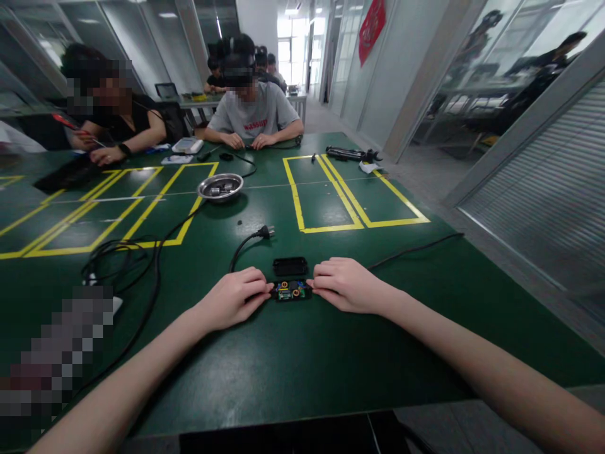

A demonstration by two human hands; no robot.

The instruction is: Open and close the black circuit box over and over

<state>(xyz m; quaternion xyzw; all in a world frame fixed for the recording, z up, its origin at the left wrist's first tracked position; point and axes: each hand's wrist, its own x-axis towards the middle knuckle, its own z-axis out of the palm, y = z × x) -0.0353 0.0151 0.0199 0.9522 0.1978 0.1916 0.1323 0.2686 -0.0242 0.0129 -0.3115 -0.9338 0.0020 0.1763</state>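
Note:
An opened black power adapter (292, 292) lies on the green table in front of me, its circuit board with copper coils facing up. My left hand (239, 295) is closed in a pinch at its left end, and my right hand (347, 287) pinches its right end. Whether the fingertips grip the case or the cords leaving it cannot be made out. Just beyond the board sits the empty black cover (290, 266). A black mains plug (265, 232) on a short cord lies past my left hand. Another black cord (416, 250) runs off to the right behind my right hand.
A metal bowl (220, 188) with small metal parts stands farther back. Coiled cable (118, 258) lies at left, beside a blurred-out object (61, 347). Yellow tape (331, 228) marks rectangles on the table. Two people (255, 113) work across it; a black tool (352, 154) lies at the far right.

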